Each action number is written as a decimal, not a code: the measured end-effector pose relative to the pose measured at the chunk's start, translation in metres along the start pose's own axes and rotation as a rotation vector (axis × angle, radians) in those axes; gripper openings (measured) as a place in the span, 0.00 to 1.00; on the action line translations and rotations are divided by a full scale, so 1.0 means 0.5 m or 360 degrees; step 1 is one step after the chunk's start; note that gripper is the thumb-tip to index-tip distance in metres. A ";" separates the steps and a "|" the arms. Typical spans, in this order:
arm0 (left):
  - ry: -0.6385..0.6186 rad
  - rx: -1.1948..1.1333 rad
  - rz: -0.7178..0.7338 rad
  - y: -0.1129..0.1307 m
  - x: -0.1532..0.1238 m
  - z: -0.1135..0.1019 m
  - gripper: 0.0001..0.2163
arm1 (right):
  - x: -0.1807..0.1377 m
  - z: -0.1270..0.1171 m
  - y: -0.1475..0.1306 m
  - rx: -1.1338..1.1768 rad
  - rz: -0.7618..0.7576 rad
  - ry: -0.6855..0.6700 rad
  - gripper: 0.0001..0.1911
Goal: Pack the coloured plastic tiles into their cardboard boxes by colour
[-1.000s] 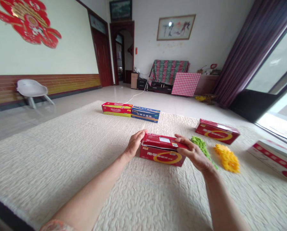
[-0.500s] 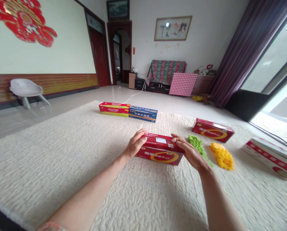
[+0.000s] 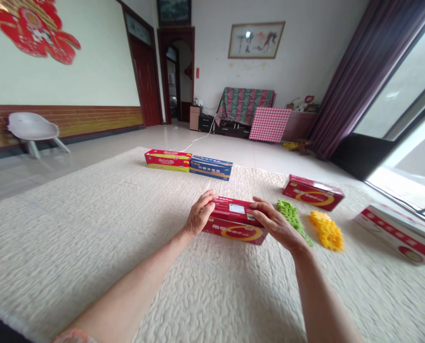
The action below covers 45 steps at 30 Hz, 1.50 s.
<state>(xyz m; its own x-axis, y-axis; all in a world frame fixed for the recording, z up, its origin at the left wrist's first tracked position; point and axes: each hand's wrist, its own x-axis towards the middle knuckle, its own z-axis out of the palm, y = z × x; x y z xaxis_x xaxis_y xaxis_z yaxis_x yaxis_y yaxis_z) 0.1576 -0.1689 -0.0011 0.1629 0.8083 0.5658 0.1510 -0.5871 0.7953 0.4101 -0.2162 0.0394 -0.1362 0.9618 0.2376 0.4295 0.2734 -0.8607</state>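
Evidently, the red box [image 3: 235, 227] sits on the quilted mat [image 3: 91, 228], between the two hands. The left hand [image 3: 199, 215] has its grip around the box's left end, thumb at the front edge and fingers over the top. The right hand [image 3: 274, 224] lays its fingers across the top near the right end; whether that grip is clasped or merely pressing, I cannot tell. Too much downward force could buckle the walls, if they are card, or crease the lid's front edge. Uneven pushing might skew the box on the mat's ridges. A rightward slip of the right hand could knock the green plastic pieces [image 3: 293, 221] just beside it, then the yellow ones [image 3: 326, 231] beyond.
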 end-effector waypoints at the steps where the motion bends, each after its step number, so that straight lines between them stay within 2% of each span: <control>1: 0.0000 0.0012 0.0000 -0.001 0.000 0.000 0.17 | 0.003 0.002 0.002 -0.0069 -0.0030 0.0026 0.20; 5: 0.0012 0.0030 -0.0027 -0.004 0.001 0.000 0.18 | 0.017 0.012 0.013 -0.0302 -0.0163 0.0118 0.21; 10: 0.0050 -0.0002 -0.0020 -0.004 -0.001 0.003 0.19 | 0.027 0.023 0.024 -0.0402 -0.0228 0.0172 0.22; 19: 0.0054 -0.0038 -0.0025 -0.004 -0.003 0.002 0.18 | 0.013 0.018 0.007 -0.0251 -0.0070 0.0024 0.23; 29: 0.0033 -0.0065 -0.0078 -0.008 -0.005 0.004 0.18 | 0.013 0.020 0.020 -0.0213 -0.0070 0.0011 0.24; 34: 0.0028 -0.0064 -0.0065 -0.012 -0.002 0.005 0.19 | 0.009 0.014 0.007 -0.0212 -0.0081 -0.0012 0.24; 40: -0.0004 -0.0025 -0.0034 -0.013 -0.002 0.001 0.19 | -0.006 -0.004 -0.017 -0.0152 0.0051 -0.0205 0.35; 45: -0.0010 -0.0002 -0.0022 -0.019 -0.007 -0.001 0.20 | -0.013 -0.002 -0.010 -0.0248 0.0004 -0.0233 0.39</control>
<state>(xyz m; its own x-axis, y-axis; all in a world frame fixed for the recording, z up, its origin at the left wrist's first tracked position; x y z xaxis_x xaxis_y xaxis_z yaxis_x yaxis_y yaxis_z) 0.1550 -0.1661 -0.0103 0.1669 0.8160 0.5535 0.1522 -0.5759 0.8032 0.4098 -0.2235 0.0426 -0.2583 0.9530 0.1581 0.5613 0.2813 -0.7784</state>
